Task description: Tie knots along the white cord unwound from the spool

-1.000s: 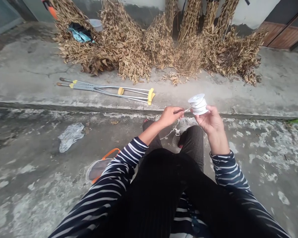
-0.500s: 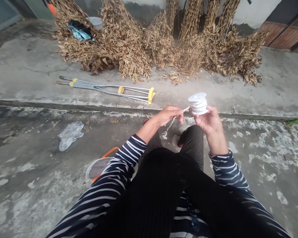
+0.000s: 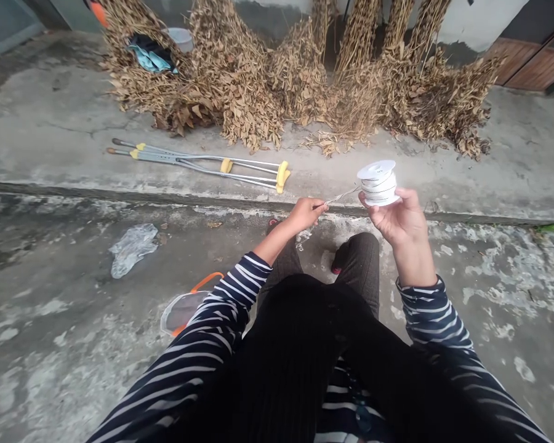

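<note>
A white spool (image 3: 378, 183) wound with white cord is held upright in my right hand (image 3: 399, 218), whose fingers grip its lower rim. From the spool's left side a length of cord (image 3: 344, 195) runs slightly downward to my left hand (image 3: 306, 213). That hand is closed, pinching the cord between thumb and fingers. The stretch between the two hands looks fairly straight. A loose end seems to dangle below my left hand, but it is hard to make out against the ground.
Crutches (image 3: 198, 161) with yellow pads lie on the raised concrete ledge (image 3: 50, 132). Dried plant bundles (image 3: 249, 86) lean along the wall, with a dark and blue cloth (image 3: 152, 54) on them. A clear plastic bag (image 3: 133, 249) and an orange-trimmed bag (image 3: 184, 311) lie on the lower ground.
My right hand has moved right and slightly up with the spool, while my left hand has shifted a little left. The cord between them is longer now.
</note>
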The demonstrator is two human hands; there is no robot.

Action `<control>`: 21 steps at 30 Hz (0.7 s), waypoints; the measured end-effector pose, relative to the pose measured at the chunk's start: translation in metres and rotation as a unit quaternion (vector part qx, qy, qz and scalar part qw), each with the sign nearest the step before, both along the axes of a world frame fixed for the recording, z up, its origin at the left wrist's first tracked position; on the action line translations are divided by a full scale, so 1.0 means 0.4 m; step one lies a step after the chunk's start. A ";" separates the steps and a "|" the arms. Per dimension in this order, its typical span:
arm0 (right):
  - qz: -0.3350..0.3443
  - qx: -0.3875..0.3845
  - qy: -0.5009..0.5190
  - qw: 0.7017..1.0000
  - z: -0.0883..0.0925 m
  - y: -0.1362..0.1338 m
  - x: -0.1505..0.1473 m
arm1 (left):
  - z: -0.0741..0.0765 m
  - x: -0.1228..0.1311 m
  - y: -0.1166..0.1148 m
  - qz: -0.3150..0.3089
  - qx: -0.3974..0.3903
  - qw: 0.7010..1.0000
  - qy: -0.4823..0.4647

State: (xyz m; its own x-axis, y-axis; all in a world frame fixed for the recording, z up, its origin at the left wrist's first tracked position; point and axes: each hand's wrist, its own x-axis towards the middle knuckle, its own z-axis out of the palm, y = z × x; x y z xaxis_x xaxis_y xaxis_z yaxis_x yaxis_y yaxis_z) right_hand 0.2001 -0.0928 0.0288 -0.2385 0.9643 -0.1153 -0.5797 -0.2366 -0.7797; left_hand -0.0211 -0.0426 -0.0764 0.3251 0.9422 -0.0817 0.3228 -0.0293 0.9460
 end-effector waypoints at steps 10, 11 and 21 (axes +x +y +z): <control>-0.031 0.030 -0.049 0.998 0.077 0.025 0.059 | 0.136 -0.075 -0.071 -0.189 -0.182 0.892 -0.369; -0.025 0.028 -0.046 0.998 0.075 0.021 0.057 | 0.140 -0.088 -0.067 -0.162 -0.166 0.894 -0.382; -0.022 0.087 -0.050 0.995 0.174 -0.016 0.027 | -0.016 -0.075 0.044 -0.050 -0.150 0.971 -0.180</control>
